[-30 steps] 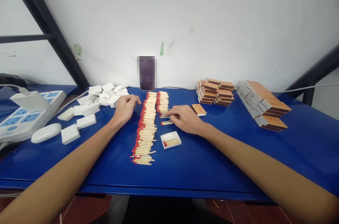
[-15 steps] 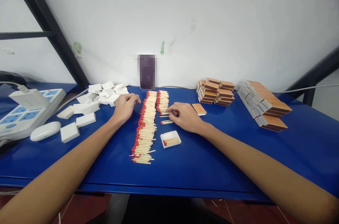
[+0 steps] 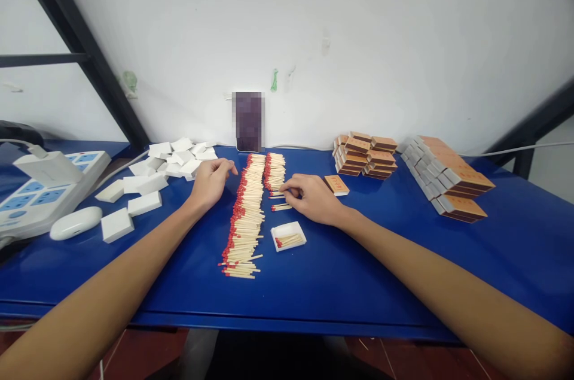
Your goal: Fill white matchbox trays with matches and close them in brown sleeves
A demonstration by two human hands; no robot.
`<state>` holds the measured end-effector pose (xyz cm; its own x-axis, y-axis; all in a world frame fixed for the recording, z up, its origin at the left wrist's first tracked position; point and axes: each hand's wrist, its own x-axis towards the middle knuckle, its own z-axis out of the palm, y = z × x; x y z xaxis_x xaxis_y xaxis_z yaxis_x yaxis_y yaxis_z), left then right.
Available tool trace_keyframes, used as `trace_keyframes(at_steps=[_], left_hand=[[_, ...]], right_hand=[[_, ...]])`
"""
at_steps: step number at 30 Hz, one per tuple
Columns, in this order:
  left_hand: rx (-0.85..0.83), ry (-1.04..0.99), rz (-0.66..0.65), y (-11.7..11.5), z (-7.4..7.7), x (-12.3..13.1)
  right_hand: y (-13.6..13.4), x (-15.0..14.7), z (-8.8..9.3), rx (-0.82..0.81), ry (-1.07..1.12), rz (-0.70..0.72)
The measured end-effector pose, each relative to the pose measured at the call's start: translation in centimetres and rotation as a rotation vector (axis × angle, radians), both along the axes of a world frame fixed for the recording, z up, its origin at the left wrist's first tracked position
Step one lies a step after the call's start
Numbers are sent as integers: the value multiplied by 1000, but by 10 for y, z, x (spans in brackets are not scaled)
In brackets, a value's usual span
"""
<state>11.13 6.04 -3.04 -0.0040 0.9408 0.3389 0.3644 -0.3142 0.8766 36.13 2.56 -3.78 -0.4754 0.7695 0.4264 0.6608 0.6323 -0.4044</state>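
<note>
My left hand (image 3: 210, 184) rests on the table with its fingers curled together, just left of a long row of red-headed matches (image 3: 246, 218). No object shows in it. My right hand (image 3: 311, 198) is closed in a pinch at the near end of a shorter row of matches (image 3: 274, 172); its fingertips are on the end of a match and partly hide it. A few loose matches (image 3: 280, 207) lie just below those fingers. Nearer to me sits a white open matchbox tray (image 3: 298, 245) with several matches in its left and lower part.
White matchbox trays (image 3: 153, 184) are heaped at left, beside a white rounded case (image 3: 76, 223) and a power strip (image 3: 96, 167). An orange matchbox sleeve (image 3: 337, 185) lies right of my hand, with stacked sleeves (image 3: 365, 155) and a larger stack (image 3: 452, 173) beyond. A phone (image 3: 249, 122) leans against the wall.
My right hand has barely shifted and stays at the near end of the shorter row. My left hand keeps its place. The tray and the match rows look the same.
</note>
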Motion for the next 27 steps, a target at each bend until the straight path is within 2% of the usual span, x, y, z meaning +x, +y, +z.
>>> trace_keyframes(at_steps=[8, 27], left_hand=[[-1, 7, 4, -1, 0, 0], [48, 114, 45, 0, -1, -1]], right_hand=[[1, -1, 2, -75, 63, -8], [1, 0, 0, -49, -14, -8]])
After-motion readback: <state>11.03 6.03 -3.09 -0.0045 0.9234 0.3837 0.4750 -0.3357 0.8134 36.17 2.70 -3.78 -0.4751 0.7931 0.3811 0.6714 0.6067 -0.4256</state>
